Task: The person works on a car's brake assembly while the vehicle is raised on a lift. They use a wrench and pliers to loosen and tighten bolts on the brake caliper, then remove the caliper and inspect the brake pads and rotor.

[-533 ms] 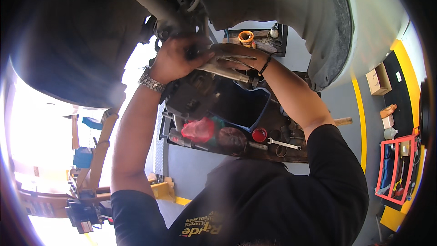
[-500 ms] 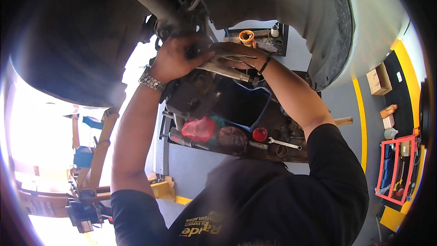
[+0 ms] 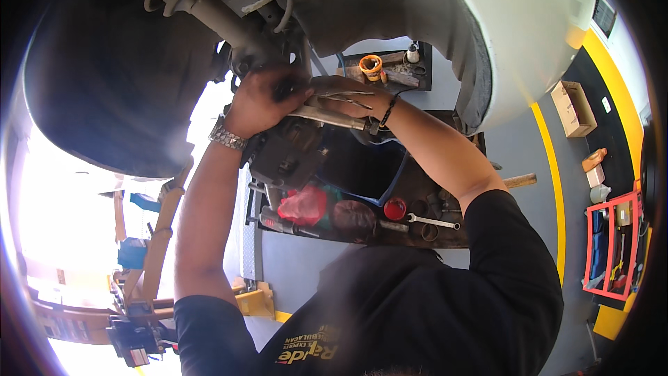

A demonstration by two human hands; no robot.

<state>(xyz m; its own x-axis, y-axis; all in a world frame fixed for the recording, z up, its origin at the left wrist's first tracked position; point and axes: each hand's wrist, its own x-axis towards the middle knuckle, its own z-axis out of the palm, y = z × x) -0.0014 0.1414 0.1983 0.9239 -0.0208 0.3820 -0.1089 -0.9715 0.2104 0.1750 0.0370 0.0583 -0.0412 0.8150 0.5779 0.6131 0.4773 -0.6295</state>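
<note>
Both my hands are raised under a wheel arch, close to the lower end of a strut [image 3: 216, 17]. My left hand [image 3: 263, 103], with a metal watch at the wrist, has its fingers curled around something dark and blurred. Beside it, my right hand [image 3: 369, 99] is closed on a tool with two thin metal handles [image 3: 348, 96], perhaps pliers; its fingertips are hidden near my left hand. A pale metal rod [image 3: 327, 118] with a nut-like end runs just below both hands. Under that sits a dark brake caliper-like part [image 3: 285, 157].
A tool tray [image 3: 323, 235] below holds a red rag [image 3: 306, 205], a combination wrench [image 3: 433, 221] and a red round lid [image 3: 395, 208]. Farther off, an orange tub [image 3: 371, 66] stands on another tray. The fender edge [image 3: 480, 63] curves close by on the right.
The view has shifted slightly, so the hands and strut appear a little farther left. Both hands keep nearly the same grip beside the rod.
</note>
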